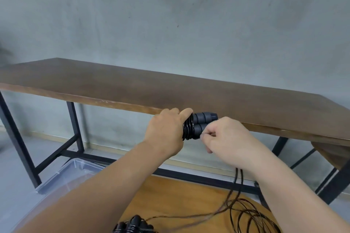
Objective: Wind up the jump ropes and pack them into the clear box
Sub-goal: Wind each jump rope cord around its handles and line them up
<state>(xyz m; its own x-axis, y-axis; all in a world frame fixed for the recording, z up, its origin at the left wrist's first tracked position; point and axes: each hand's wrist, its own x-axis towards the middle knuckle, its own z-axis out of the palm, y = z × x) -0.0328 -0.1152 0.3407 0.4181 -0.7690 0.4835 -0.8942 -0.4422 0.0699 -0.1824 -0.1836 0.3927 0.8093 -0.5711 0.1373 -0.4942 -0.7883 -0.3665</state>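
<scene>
While you look down from the head view, your left hand (pixel 166 130) is wrapped around a pair of grey foam handles (pixel 203 122) held side by side just in front of the table (pixel 170 91) edge, with black cord coils (pixel 188 128) wound tight beside your fingers. Your right hand (pixel 227 138) pinches the thin cord close to the handle ends, fingers curled; loose cord (pixel 237 178) hangs down from under it to a tangle of loops (pixel 251 215) on the lower wooden surface (pixel 170 195). More wound ropes (pixel 132 226) sit at the bottom edge. The clear box (pixel 62 178) stands low on your left, partly hidden by your forearm.

Expect the cord to be light, thin and springy, likely to slip or uncoil if you ease off, while the foam handles should give a soft, sure hold. Keep your grip on the handles and coils together, and guide the cord near the bundle, not far down the slack.
</scene>
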